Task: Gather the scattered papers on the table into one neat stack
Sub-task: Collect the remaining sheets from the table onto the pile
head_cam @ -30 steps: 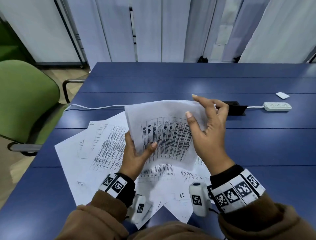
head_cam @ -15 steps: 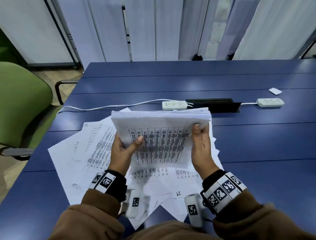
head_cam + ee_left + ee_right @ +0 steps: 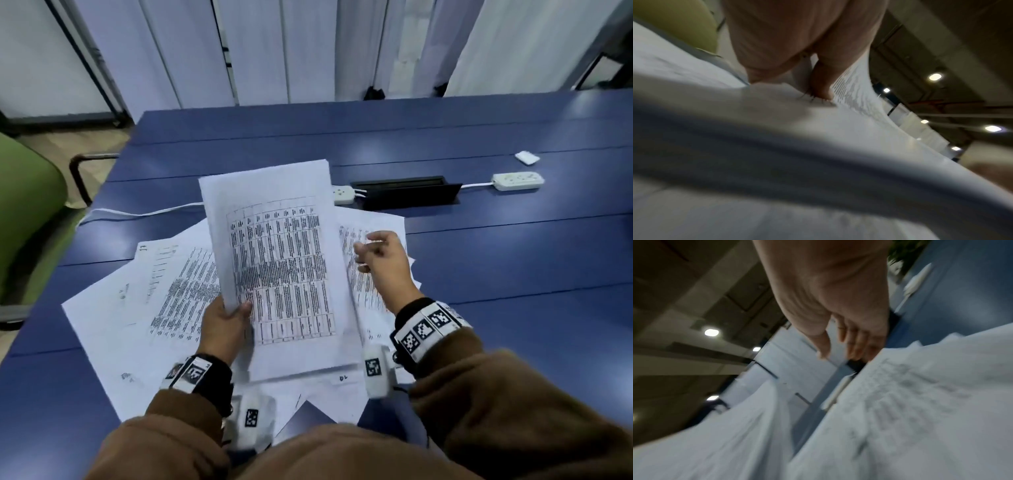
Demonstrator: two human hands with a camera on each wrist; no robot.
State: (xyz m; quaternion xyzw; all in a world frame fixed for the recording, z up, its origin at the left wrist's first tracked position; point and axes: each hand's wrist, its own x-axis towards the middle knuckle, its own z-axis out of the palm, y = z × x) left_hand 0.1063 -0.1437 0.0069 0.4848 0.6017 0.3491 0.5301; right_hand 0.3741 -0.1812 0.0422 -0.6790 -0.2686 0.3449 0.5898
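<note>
Head view: right hand just let go of the gathered stack.
Left hand alone pinches it; right fingers loose, reaching for loose sheets on the counter.

Dim, cool indoor light; wrist views motion-blurred.
Ceiling lamps glow overhead; soft glare patches on the blue table; wide-angle bending toward the edges.

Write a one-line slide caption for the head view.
Left hand grips a stack of printed sheets above scattered papers on the blue table; right hand hovers beside it, empty.
</note>
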